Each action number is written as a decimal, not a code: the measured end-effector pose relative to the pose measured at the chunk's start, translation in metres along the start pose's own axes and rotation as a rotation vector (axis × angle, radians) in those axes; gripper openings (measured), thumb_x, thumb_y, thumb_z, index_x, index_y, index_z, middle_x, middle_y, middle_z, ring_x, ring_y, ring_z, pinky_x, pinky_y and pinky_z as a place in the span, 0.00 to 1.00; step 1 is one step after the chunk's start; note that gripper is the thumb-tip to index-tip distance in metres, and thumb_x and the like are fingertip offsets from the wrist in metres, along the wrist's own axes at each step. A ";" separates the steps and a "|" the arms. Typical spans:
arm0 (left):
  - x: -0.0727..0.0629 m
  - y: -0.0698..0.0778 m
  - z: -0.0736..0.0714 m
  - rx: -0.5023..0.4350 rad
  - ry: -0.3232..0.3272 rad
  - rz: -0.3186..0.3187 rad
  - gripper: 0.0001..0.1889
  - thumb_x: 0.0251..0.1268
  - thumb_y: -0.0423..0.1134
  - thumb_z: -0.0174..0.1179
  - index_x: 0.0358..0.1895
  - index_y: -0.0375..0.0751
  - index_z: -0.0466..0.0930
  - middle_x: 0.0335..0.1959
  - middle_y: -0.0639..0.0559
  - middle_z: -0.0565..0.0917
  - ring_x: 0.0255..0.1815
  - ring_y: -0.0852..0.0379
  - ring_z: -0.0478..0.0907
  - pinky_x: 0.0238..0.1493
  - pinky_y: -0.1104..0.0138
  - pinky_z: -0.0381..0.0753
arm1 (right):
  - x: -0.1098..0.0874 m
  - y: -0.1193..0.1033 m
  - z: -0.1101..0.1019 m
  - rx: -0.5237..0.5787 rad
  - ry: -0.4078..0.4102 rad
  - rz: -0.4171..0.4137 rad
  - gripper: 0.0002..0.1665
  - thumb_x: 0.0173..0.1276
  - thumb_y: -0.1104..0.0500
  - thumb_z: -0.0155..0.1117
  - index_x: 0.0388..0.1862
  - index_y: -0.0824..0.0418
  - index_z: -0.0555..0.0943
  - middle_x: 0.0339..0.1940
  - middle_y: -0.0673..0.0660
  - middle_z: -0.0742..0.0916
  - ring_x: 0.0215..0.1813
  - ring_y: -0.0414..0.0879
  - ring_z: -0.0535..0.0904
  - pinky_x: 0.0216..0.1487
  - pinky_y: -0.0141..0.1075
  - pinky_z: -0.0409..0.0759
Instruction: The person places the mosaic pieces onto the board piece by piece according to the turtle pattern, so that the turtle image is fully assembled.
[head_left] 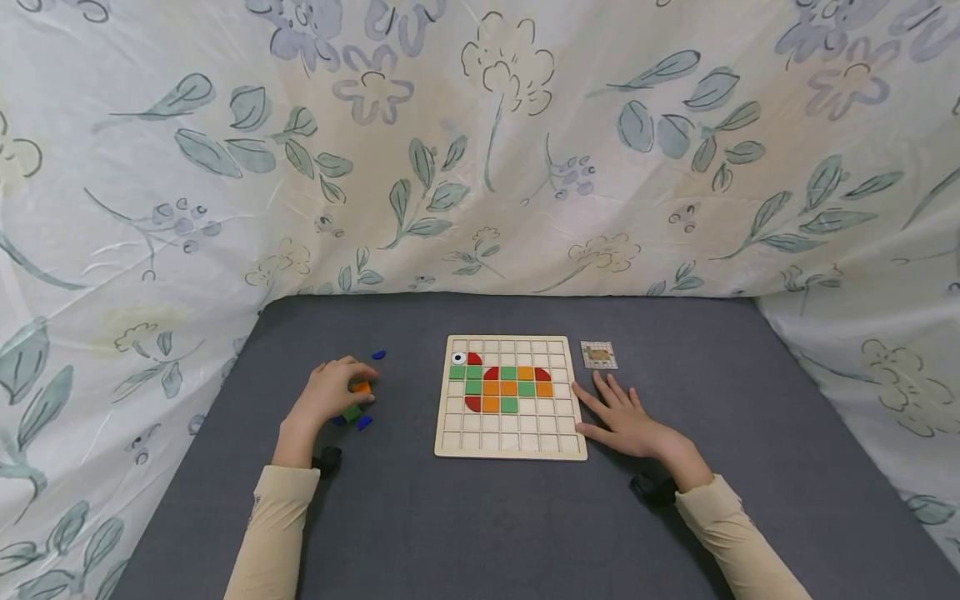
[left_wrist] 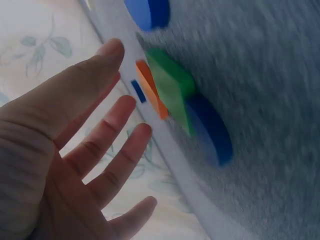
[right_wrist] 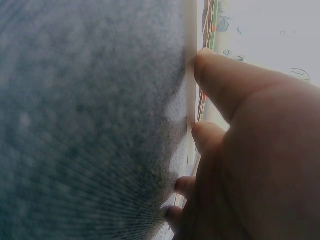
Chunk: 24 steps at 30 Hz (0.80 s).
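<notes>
In the head view my left hand (head_left: 333,390) hovers over a small group of loose pieces. An orange piece (head_left: 361,387) shows between its thumb and forefinger. The left wrist view has the fingers spread apart, beside the orange piece, a green piece (left_wrist: 172,85) and a blue piece (left_wrist: 212,130), gripping none of them. A wooden grid board (head_left: 510,446) carries green, orange and red tiles plus a white tile (head_left: 458,358) with a black dot. My right hand (head_left: 626,421) lies with spread fingers, thumb and forefinger touching the board's right edge.
A small picture card (head_left: 599,355) lies right of the board's upper corner. One blue piece (head_left: 378,355) sits apart, above the left hand. Dark grey cloth (head_left: 495,525) covers the table, and a floral curtain (head_left: 525,208) hangs behind it.
</notes>
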<state>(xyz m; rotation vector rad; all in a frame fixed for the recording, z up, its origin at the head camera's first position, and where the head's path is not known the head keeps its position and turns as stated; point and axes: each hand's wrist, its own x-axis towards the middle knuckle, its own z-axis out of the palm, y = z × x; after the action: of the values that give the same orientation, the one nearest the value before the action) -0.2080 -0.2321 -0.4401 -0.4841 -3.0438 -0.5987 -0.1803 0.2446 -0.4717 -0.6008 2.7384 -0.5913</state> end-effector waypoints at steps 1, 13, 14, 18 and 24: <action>0.000 -0.001 -0.001 -0.002 -0.006 -0.007 0.18 0.51 0.39 0.69 0.47 0.42 0.83 0.43 0.46 0.80 0.47 0.42 0.75 0.60 0.33 0.51 | 0.000 0.000 0.000 -0.002 0.000 0.001 0.43 0.67 0.37 0.50 0.75 0.53 0.51 0.74 0.68 0.47 0.73 0.67 0.35 0.65 0.68 0.34; 0.002 -0.017 -0.003 0.013 -0.053 -0.057 0.18 0.51 0.39 0.68 0.48 0.41 0.82 0.40 0.46 0.81 0.45 0.44 0.76 0.59 0.32 0.52 | -0.001 -0.001 -0.001 0.005 0.002 -0.001 0.42 0.68 0.38 0.50 0.75 0.52 0.51 0.74 0.68 0.46 0.73 0.67 0.34 0.65 0.68 0.33; 0.002 -0.017 -0.003 0.006 -0.054 -0.057 0.18 0.51 0.39 0.68 0.47 0.41 0.82 0.40 0.46 0.82 0.44 0.44 0.76 0.59 0.32 0.52 | -0.001 -0.001 0.000 0.007 0.002 -0.001 0.42 0.68 0.38 0.50 0.75 0.52 0.51 0.74 0.68 0.46 0.73 0.67 0.34 0.65 0.68 0.33; 0.002 -0.019 -0.004 -0.006 -0.062 -0.061 0.16 0.51 0.38 0.68 0.46 0.40 0.82 0.38 0.47 0.83 0.43 0.45 0.77 0.60 0.33 0.51 | 0.000 -0.001 0.000 0.009 0.002 -0.003 0.42 0.68 0.38 0.50 0.75 0.53 0.51 0.74 0.68 0.47 0.73 0.67 0.35 0.65 0.68 0.33; 0.002 -0.016 -0.002 -0.004 -0.044 -0.041 0.14 0.51 0.37 0.68 0.44 0.41 0.84 0.37 0.48 0.83 0.42 0.46 0.78 0.61 0.34 0.50 | 0.000 0.000 0.000 -0.002 0.003 0.000 0.43 0.67 0.38 0.50 0.75 0.52 0.51 0.74 0.68 0.47 0.73 0.67 0.35 0.64 0.68 0.33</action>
<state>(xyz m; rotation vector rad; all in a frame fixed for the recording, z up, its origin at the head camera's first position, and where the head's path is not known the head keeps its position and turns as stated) -0.2150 -0.2465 -0.4436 -0.4419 -3.1014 -0.6036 -0.1800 0.2447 -0.4718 -0.6009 2.7424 -0.5899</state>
